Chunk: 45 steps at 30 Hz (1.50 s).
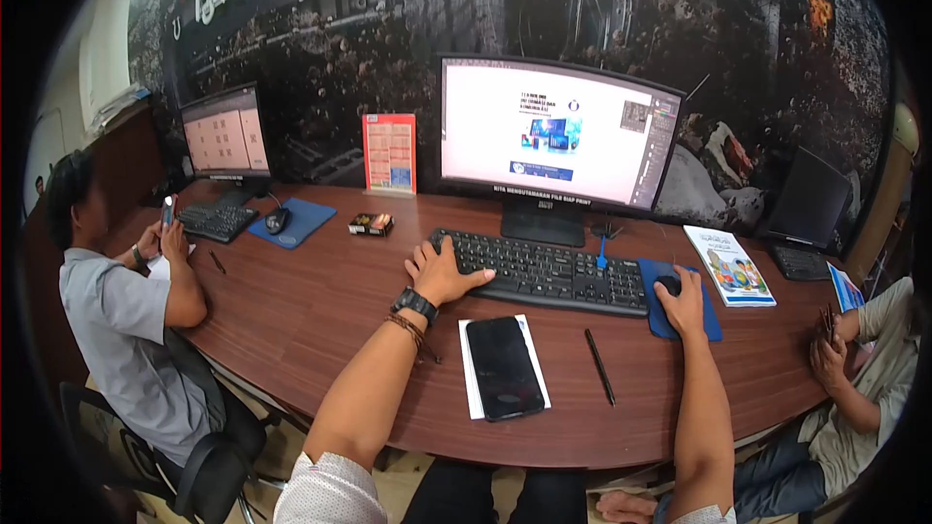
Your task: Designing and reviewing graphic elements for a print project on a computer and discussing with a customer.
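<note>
My left hand (445, 274) rests on the left end of a black keyboard (544, 272), its fingers spread over the keys and the thumb stretched to the right. On that wrist are a black watch (416, 306) and a beaded bracelet. My right hand (682, 303) is curled over a black computer mouse (669, 284) on a blue mouse pad (706, 322). Behind the keyboard stands a monitor (558, 131) with a page layout on its screen. Between my forearms a black phone (505, 369) lies on white paper (473, 390), and a black pen (600, 367) lies to its right.
A booklet (730, 267) lies right of the mouse pad. A small dark box (371, 224) and an upright red-framed card (390, 153) stand left of the monitor. One person (136, 311) sits at the left holding a phone; another (864, 369) sits at the right.
</note>
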### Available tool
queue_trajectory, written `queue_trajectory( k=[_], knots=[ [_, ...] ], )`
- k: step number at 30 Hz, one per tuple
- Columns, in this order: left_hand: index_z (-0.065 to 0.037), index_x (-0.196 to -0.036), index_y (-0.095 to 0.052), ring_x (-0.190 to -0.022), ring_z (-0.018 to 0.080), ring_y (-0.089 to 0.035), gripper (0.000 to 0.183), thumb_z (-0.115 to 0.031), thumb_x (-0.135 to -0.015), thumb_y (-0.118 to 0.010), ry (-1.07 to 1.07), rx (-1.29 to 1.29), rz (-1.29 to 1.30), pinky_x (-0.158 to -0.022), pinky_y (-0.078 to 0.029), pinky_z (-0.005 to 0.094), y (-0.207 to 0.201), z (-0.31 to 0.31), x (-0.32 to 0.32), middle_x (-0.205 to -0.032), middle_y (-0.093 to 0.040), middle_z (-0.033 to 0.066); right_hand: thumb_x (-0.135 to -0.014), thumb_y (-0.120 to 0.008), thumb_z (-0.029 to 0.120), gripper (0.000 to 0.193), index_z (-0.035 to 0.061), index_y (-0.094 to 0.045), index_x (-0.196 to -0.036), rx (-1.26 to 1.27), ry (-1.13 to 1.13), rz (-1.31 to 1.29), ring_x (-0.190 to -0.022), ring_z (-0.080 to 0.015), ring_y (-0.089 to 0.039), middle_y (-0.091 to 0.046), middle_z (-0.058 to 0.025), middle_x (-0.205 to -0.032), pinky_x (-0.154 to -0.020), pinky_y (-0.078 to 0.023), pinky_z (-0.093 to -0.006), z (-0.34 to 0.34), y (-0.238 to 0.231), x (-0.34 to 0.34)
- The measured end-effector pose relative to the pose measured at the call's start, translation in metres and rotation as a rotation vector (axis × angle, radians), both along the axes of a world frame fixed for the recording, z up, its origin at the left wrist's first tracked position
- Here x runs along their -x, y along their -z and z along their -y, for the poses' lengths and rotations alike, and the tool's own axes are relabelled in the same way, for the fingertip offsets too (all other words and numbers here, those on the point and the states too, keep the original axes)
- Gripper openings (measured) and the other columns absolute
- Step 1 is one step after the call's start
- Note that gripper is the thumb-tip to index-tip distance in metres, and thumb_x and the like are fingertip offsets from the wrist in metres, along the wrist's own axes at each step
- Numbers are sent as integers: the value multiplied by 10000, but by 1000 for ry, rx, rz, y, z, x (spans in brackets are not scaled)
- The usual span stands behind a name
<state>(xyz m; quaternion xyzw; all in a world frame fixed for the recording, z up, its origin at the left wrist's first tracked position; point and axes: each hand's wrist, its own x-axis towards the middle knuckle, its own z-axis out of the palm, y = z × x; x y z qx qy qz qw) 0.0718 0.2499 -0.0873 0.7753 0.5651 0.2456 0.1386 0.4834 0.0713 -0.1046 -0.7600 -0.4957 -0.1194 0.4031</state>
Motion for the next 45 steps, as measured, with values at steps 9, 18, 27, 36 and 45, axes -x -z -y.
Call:
queue_trajectory(
  k=[9, 18, 27, 36, 45],
  knots=[
    [-14, -1496, -296, -1371, 465, -289, 1204, -753, -649, -725, -18, 31, -138, -1118, -228, 545, -1, -6, 13, -1426, -347, 322, -805, -707, 358, 561, 40, -591, -1252, 38, 101, -4, -1148, -395, -549, -520, -198, -1257, -972, -456, -443, -5, -8, 17],
    [2, -1414, -428, -1361, 471, -289, 1103, -768, -671, -694, 20, 5, -153, -1095, -249, 557, -3, 0, 6, -1413, -363, 338, -793, -693, 329, 561, 70, -579, -1277, 117, 128, 28, -1171, -375, -551, -513, -177, -1290, -974, -464, -444, 1, -2, 9],
    [5, -1427, -419, -1375, 497, -275, 1099, -747, -678, -706, 43, 33, -163, -1108, -246, 576, -4, -4, 6, -1445, -325, 364, -779, -698, 225, 543, 74, -570, -1284, 44, 2, 32, -1151, -384, -552, -488, -171, -1294, -958, -472, -449, 5, -7, 7],
    [8, -1410, -442, -1340, 476, -312, 1091, -758, -676, -699, 23, -5, -162, -1089, -259, 553, -3, -3, 7, -1413, -360, 349, -785, -696, 231, 544, 75, -570, -1291, 104, 46, 36, -1161, -383, -546, -490, -175, -1294, -961, -468, -447, 3, -2, 7],
    [13, -1431, -427, -1362, 458, -314, 1110, -769, -685, -683, 2, 19, -210, -1108, -266, 547, -6, 1, 4, -1417, -367, 335, -794, -685, 288, 534, 72, -596, -1274, 87, 32, 10, -1183, -353, -535, -515, -160, -1270, -990, -448, -428, 4, -7, 4]
  ],
)
